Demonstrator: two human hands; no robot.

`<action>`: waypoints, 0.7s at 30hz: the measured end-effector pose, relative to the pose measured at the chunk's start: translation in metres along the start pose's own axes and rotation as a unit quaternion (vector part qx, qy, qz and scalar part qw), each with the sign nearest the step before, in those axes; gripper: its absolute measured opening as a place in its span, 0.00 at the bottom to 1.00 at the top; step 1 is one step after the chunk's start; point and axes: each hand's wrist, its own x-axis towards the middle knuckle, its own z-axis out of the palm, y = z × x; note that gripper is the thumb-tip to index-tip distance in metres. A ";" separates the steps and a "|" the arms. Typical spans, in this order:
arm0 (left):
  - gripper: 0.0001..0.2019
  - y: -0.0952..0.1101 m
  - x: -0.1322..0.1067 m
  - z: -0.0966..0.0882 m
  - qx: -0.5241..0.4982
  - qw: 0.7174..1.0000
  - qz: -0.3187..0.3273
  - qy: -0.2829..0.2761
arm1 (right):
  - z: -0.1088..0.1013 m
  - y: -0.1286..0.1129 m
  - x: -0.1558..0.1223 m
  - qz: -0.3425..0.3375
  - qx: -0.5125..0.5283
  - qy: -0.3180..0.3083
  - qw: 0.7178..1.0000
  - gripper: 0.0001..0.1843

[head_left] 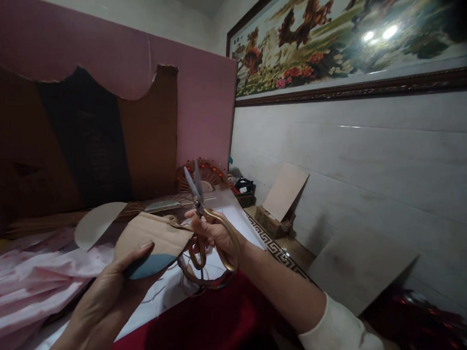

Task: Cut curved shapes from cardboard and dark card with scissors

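Pink panel point(206, 109) upright across the back. Framed horse picture point(301, 45) high at right. Before the panel, a tall cardboard sheet point(151, 137), wavy along the top, dark band down the middle. Low at left, rumpled pink cloth point(41, 278). Left hand point(116, 278) grasping a small cardboard piece point(154, 229) at front centre, thumb on top, blue along its near edge. Right hand point(216, 233), just beside the piece, wrapped around the brass-coloured handles of scissors point(198, 204), blades upward and parted. Beyond the left hand, pale half-round card point(95, 228).
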 end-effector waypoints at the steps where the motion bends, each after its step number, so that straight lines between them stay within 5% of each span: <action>1: 0.28 -0.002 -0.001 0.000 0.014 1.000 0.006 -0.006 | 0.001 -0.003 0.000 0.012 -0.024 -0.009 1.000 0.35; 7: 0.22 -0.010 -0.014 0.009 0.108 0.991 0.070 -0.026 | 0.005 0.004 -0.009 0.043 -0.004 0.040 0.998 0.29; 16: 0.19 -0.032 -0.037 0.022 0.165 0.978 0.098 -0.086 | -0.028 0.048 0.000 0.124 0.112 -0.010 0.986 0.27; 21: 0.21 -0.036 -0.031 0.028 0.096 0.989 0.108 -0.038 | -0.024 0.049 -0.007 0.097 0.114 0.009 0.989 0.28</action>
